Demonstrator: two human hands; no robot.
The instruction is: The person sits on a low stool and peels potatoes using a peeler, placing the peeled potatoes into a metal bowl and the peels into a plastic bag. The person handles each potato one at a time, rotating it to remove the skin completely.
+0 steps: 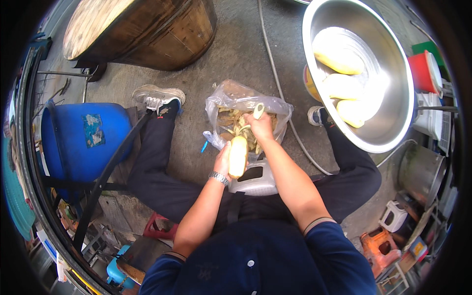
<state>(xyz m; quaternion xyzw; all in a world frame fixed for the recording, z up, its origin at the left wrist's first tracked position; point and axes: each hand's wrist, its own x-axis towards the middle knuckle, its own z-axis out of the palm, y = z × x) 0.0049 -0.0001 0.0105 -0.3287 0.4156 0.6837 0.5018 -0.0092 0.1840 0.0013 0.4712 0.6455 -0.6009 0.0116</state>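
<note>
A peeled, pale-yellow root vegetable lies lengthwise in my left hand, glaring bright on top. My right hand grips a peeler by its cream handle, which has an oval hole at the end; its blade is hard to make out. Both hands are over a clear plastic bag, which stands open on the ground. Brown and yellowish peelings fill its lower part. Several peeled yellow vegetables rest in a large metal basin ahead to the right.
A wooden tub stands ahead left, and a blue plastic barrel is at the left. A grey hose crosses the concrete floor right of the bag. A pale plastic stool sits between my legs. An orange stool is behind right.
</note>
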